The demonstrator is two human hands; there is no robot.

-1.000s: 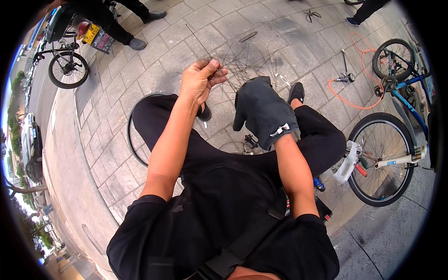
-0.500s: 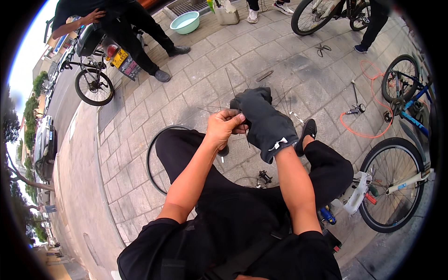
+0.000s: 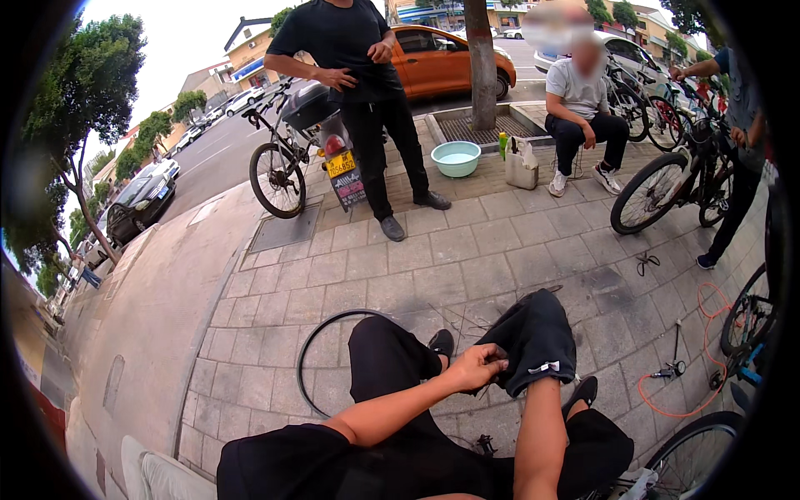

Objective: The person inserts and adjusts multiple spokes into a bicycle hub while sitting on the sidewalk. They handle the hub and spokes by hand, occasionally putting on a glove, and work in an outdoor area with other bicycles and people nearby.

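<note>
My right hand is inside a loose dark cloth glove (image 3: 533, 342) with a white tag at its cuff; its fingers do not show. Against the glove's left side, my left hand (image 3: 478, 367) is bare, thumb and fingertips pressed together; what they pinch, if anything, is hidden. Several thin wire spokes (image 3: 454, 317) lie on the paving just beyond my hands. A black wheel rim (image 3: 302, 367) rests on the ground by my left knee, partly covered by my leg. Below my hands sits a small dark metal hub-like part (image 3: 485, 444).
An orange hose with a gauge (image 3: 672, 368) lies at right, near bicycle wheels. Scissors (image 3: 646, 263) are on the paving. Farther off are a green basin (image 3: 456, 158), a standing person (image 3: 358, 75), a seated person (image 3: 579, 108) and another person holding a bicycle (image 3: 667, 187).
The view has tilted up, showing more street. Both hands sit lower and farther right in the picture. The gloved hand has turned, and my left fingers remain beside the glove.
</note>
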